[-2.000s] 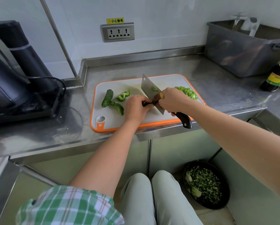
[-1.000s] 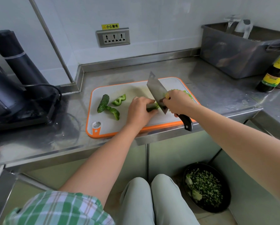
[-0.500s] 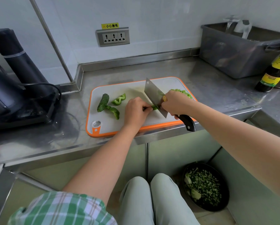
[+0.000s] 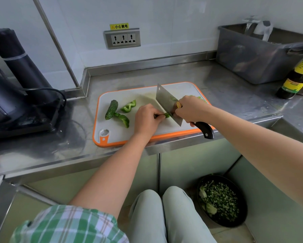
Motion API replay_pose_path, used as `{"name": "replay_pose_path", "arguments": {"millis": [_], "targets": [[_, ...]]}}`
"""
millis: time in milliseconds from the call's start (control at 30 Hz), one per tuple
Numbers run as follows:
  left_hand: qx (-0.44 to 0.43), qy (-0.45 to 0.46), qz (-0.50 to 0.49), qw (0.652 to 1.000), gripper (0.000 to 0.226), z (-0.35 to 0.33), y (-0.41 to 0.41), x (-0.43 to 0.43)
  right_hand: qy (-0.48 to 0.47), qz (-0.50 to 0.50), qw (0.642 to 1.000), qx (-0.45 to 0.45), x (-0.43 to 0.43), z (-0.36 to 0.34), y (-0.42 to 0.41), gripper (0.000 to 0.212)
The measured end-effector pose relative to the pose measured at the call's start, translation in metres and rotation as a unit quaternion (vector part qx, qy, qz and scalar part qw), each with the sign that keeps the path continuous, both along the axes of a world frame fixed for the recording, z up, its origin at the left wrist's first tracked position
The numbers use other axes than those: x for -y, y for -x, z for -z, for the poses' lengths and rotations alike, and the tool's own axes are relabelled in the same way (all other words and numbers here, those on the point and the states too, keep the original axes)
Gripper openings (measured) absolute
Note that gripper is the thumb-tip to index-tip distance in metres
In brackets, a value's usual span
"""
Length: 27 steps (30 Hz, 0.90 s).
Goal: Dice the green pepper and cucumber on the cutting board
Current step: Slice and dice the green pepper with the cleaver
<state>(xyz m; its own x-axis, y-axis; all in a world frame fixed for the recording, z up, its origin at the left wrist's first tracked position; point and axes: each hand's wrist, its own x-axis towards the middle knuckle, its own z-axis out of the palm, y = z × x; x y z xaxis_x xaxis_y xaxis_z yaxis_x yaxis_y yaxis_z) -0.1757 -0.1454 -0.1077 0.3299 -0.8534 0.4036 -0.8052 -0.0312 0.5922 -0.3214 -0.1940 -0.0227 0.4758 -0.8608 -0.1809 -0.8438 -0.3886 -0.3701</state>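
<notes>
A stainless steel counter runs along a white tiled wall, and on it lies a white cutting board with an orange rim, the landmark for everything here. Near the middle of the board, the left hand pinches a small green pepper strip flat against the board with curled fingers. Just to the right of the strip, the right hand is closed around the dark handle of a cleaver, whose wide blade stands edge-down on the board, touching the strip's cut end. Behind the right hand, at the board's far right part, a pile of diced pepper peeks out, mostly hidden. On the board's left part lie a dark cucumber piece and two more pepper pieces, one of them touching the cucumber's near end. Left of the board, a black appliance with a cord sits on the counter. On the wall behind the board is a socket plate. Right of the board stand a grey bin and a dark bottle with a yellow label. Below the board's right end, on the floor, is a black bowl of chopped greens.
</notes>
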Motion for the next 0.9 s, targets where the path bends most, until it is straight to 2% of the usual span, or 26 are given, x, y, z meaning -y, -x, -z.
{"name": "replay_pose_path", "arguments": {"millis": [167, 400, 733, 900], "targets": [[0.004, -0.001, -0.003, 1.000, 0.009, 0.001, -0.001, 0.001, 0.016, -0.002, 1.000, -0.005, 0.000, 0.012, -0.003, 0.014], [-0.016, 0.003, 0.002, 1.000, 0.009, 0.002, -0.002, 0.002, 0.025, 0.017, 0.999, 0.043, 0.001, 0.011, 0.001, 0.015], [-0.020, 0.000, 0.002, 1.000, 0.010, 0.004, -0.003, 0.002, 0.015, 0.002, 1.000, -0.024, -0.006, 0.004, -0.006, 0.014], [-0.016, -0.004, 0.002, 1.000, 0.011, 0.005, -0.003, 0.003, 0.028, 0.021, 0.999, 0.017, -0.003, 0.015, -0.009, 0.015]]}}
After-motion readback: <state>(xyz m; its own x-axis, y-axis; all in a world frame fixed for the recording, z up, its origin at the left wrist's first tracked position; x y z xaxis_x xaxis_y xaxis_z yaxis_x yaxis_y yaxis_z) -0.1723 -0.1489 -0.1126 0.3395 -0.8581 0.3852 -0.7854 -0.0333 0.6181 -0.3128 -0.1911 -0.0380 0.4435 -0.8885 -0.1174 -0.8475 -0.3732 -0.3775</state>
